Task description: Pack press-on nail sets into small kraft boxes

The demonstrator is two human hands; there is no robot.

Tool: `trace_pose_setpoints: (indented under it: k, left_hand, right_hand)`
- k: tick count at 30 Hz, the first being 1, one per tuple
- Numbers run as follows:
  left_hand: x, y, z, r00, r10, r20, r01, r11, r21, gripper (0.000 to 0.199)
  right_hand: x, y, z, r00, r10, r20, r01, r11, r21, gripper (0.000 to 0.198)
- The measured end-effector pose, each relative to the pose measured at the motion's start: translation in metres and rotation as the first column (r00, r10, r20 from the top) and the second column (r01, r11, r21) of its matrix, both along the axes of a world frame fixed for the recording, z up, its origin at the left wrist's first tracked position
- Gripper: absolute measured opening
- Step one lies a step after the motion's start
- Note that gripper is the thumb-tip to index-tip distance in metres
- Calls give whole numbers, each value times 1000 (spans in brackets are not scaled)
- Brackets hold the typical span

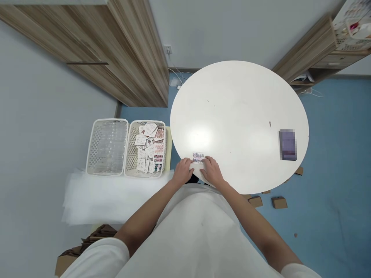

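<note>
A small card of press-on nails [198,155], with rows of purple and silver decorated nails, lies flat near the front edge of the white oval table. On its left side is my left hand [182,171], palm down, its fingertips at the card's lower left edge and the thumb apart below. From the other side my right hand [212,172] reaches the card's right edge with its fingertips, thumb also apart. Neither hand visibly closes around the card.
Left of the white table [237,100] stands a white basket [130,154] of similar nail cards. Beside it, another basket [94,131] holds clear plastic pieces. White translucent sheets [107,197] lie nearer me. A purple pixelated item [288,143] rests at right; small cardboard boxes [279,202] lie on the floor.
</note>
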State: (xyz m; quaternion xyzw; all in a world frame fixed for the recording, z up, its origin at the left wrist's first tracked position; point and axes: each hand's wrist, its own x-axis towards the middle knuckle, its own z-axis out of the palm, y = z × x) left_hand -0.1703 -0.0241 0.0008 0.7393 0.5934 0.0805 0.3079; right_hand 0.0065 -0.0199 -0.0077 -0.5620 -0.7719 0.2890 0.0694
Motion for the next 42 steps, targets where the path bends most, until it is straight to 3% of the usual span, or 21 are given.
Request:
trace_pose_setpoints:
  k: [3,8,15,23,42]
  left_hand:
    - [0,-9,3,996,-73,-52,75,997,27,31]
    - [-1,-3,4,980,-103,-169,114,992,55,38]
    - [-20,15,3,972,-19,-234,45,993,106,41]
    - [-30,29,-4,968,110,-223,-78,986,148,46]
    - [-35,32,-7,965,116,-235,-80,984,157,47]
  right_hand:
    - [2,-12,2,995,56,85,-59,998,35,37]
    - [-11,-8,3,983,89,163,-100,993,61,41]
    - [-39,22,2,984,113,135,-124,990,69,42]
    - [-66,45,0,993,57,102,-64,996,69,38]
    - [-70,47,0,990,55,128,-64,996,66,46]
